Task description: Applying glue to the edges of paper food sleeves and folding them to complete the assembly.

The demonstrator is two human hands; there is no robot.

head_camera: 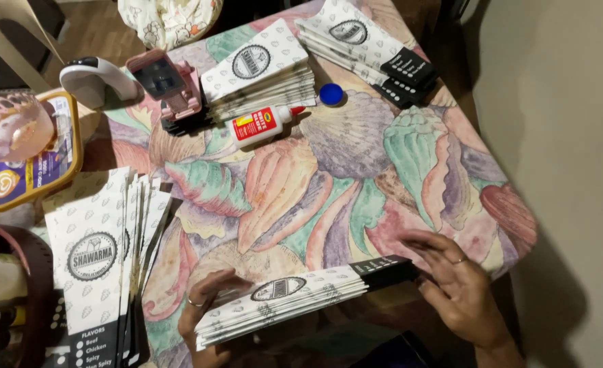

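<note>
Floral tablecloth [356,157] w/ glue bottle [264,125] at 12; sleeve stack [301,294] runs 8-to-2 betw. hands, left hand [209,310] clamped on 8 end, right hand [458,286] open, fingertips touching 2 end.

A glue bottle [264,125] with a red label lies on the shell-patterned surface [383,170], its blue cap [330,94] just beside the nozzle. A pink tape dispenser [167,83] sits next to a white stapler-like tool [97,78]. Three other piles of printed paper sleeves rest at the left edge [104,252], top centre [260,71] and top right [366,48]. A pink glass bowl [12,126] stands on a yellow-rimmed tray [74,146].
</note>
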